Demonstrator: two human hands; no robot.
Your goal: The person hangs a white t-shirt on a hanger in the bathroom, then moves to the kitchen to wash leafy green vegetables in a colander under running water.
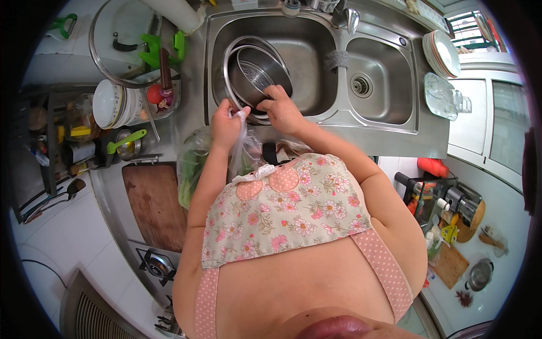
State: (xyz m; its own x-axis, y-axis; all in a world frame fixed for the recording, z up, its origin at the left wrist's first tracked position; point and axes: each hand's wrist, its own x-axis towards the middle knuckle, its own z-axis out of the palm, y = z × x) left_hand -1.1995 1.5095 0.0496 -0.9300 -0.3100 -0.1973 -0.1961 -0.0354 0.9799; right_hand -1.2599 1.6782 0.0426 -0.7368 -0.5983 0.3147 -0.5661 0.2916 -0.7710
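My left hand [225,129] pinches the gathered neck of a clear plastic bag [243,137] at the front edge of the sink. Green leafy vegetables [190,173] show through the bag, which hangs before my apron and is partly hidden by my left forearm. My right hand [283,111] has its fingers and thumb on the near rim of a perforated stainless steel colander [254,78]. That colander lies tilted inside a larger steel basin [227,70], and both rest in the left bowl of the sink [313,76].
Left of the sink stand stacked bowls [106,104], a glass lid [95,55] and a container with a tomato [155,94]. A wooden cutting board [154,203] lies near a gas burner [157,265]. Plates [442,53] and a glass dish [440,95] stand at the right edge.
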